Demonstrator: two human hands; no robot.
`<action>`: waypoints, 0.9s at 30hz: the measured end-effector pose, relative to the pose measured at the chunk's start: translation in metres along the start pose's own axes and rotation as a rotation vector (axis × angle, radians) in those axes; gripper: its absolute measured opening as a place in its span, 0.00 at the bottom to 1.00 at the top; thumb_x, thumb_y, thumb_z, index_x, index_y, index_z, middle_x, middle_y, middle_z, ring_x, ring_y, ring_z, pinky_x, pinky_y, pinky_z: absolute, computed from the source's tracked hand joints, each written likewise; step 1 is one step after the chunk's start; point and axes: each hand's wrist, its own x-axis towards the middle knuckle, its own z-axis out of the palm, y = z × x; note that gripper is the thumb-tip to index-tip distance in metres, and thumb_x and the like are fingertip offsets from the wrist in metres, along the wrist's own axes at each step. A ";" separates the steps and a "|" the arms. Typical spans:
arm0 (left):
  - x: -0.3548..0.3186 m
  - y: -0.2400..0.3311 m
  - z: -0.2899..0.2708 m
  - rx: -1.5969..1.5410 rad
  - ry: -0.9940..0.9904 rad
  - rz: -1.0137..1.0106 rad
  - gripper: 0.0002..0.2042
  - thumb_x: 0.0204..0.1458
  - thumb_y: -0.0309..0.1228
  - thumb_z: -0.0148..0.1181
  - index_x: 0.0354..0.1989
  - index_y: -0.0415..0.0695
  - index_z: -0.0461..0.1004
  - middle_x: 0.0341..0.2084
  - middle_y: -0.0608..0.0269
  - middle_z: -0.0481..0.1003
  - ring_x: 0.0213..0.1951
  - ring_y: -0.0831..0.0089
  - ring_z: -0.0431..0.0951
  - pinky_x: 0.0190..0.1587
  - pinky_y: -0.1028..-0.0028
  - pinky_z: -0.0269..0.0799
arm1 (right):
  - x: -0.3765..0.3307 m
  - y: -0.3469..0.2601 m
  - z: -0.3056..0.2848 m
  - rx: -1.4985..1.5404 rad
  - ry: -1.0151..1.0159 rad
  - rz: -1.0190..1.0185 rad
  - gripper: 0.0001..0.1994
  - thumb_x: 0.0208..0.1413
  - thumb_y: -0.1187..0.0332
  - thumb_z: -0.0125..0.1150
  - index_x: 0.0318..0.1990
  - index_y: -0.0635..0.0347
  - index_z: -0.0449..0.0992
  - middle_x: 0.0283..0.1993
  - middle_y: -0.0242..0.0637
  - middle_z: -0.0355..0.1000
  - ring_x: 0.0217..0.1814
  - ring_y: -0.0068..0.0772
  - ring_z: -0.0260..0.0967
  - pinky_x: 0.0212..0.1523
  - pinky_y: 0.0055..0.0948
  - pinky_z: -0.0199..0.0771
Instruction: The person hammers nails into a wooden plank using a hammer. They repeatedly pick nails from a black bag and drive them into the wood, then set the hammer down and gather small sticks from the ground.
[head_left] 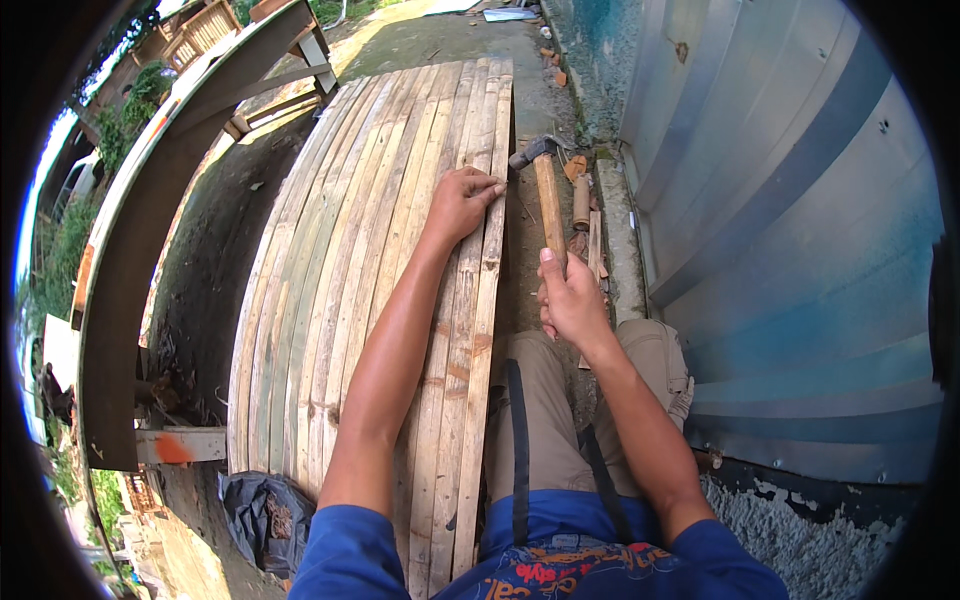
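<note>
My right hand [574,300] is wrapped round the lower wooden handle of a claw hammer [550,195]. The hammer's dark metal head is raised beside the right edge of a bamboo slat bench [330,270]. On that bench's outer slat rests my left hand [466,205], its thumb and fingertips pinched together at the edge, a short way from the hammer head. Whatever may be between those fingertips is too small to make out. The long pale slats run side by side away from me.
To my right stands a corrugated metal sheet wall [790,250]. Bamboo scraps [581,203] lie on the ground between bench and wall. A black plastic bag [268,520] with small brown bits sits at the bench's near left. Farther left is a long dark board structure [118,270].
</note>
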 end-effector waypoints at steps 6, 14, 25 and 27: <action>-0.001 -0.002 0.003 0.107 0.033 0.019 0.10 0.54 0.33 0.70 0.39 0.40 0.87 0.36 0.50 0.83 0.39 0.53 0.81 0.47 0.60 0.74 | 0.000 0.002 -0.006 -0.051 0.008 -0.003 0.21 0.73 0.51 0.49 0.37 0.62 0.66 0.18 0.30 0.61 0.10 0.23 0.60 0.09 0.30 0.59; 0.000 0.007 -0.002 0.017 -0.057 -0.085 0.12 0.56 0.34 0.68 0.42 0.38 0.85 0.39 0.51 0.82 0.45 0.56 0.81 0.51 0.63 0.73 | 0.001 -0.001 -0.010 -0.050 -0.025 0.019 0.20 0.73 0.51 0.49 0.36 0.61 0.65 0.17 0.30 0.60 0.10 0.23 0.59 0.09 0.30 0.59; 0.000 0.005 -0.001 -0.014 -0.051 -0.088 0.10 0.56 0.31 0.68 0.42 0.38 0.85 0.39 0.53 0.82 0.43 0.61 0.82 0.50 0.67 0.74 | 0.002 -0.003 -0.009 -0.062 0.009 -0.051 0.19 0.73 0.53 0.49 0.35 0.59 0.63 0.17 0.29 0.60 0.10 0.23 0.59 0.09 0.31 0.60; 0.000 0.002 -0.002 0.009 -0.045 -0.051 0.10 0.57 0.31 0.68 0.42 0.38 0.85 0.39 0.54 0.82 0.43 0.61 0.82 0.50 0.67 0.74 | 0.005 -0.009 -0.014 -0.111 -0.044 0.020 0.19 0.73 0.53 0.49 0.34 0.59 0.63 0.17 0.29 0.60 0.10 0.23 0.59 0.09 0.31 0.59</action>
